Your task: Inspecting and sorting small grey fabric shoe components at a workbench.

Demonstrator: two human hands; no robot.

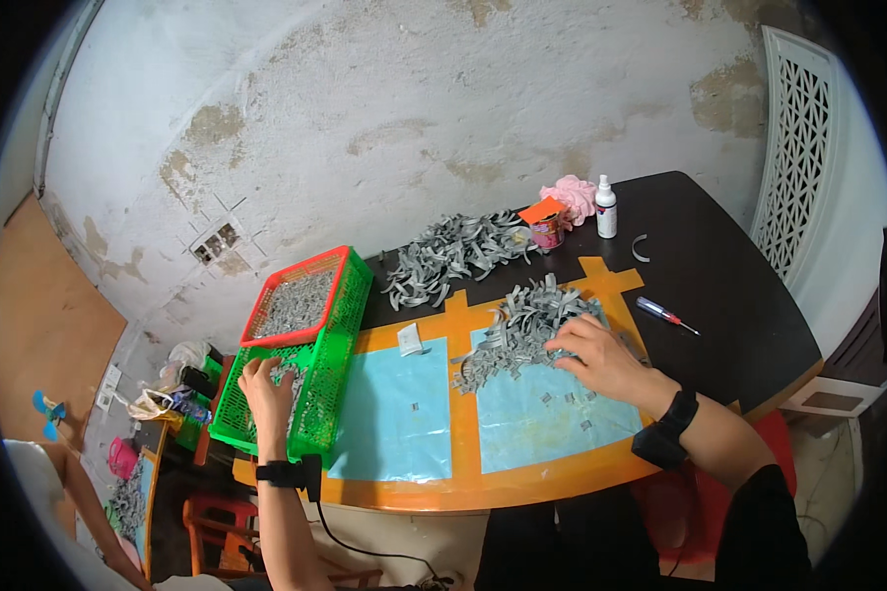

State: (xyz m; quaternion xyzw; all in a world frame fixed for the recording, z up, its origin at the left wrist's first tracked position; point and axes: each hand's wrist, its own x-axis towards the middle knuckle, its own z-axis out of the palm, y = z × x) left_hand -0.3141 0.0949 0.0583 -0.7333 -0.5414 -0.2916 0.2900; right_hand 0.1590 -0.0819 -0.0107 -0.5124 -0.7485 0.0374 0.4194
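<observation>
My left hand (268, 396) is over the green plastic basket (327, 394) at the left of the table. Its fingers are bent and the thumb stands apart, with nothing visible between them. Small grey pieces (296, 392) lie in the basket beneath it. At the right edge of a heap of grey curved strips and small pieces (522, 330), my right hand (601, 360) has its fingers curled in toward the thumb. Whatever is between those fingertips is too small to make out. A few loose grey bits (585, 426) lie on the blue sheet (532, 453) near it.
A red basket (345, 281) of small grey pieces rests on the green basket's far end. Behind are more curved strips (453, 256), a can (549, 230), pink cloth (572, 195) and a spray bottle (606, 209). A screwdriver (665, 314) lies right. Another person's arm (94, 502) shows far left.
</observation>
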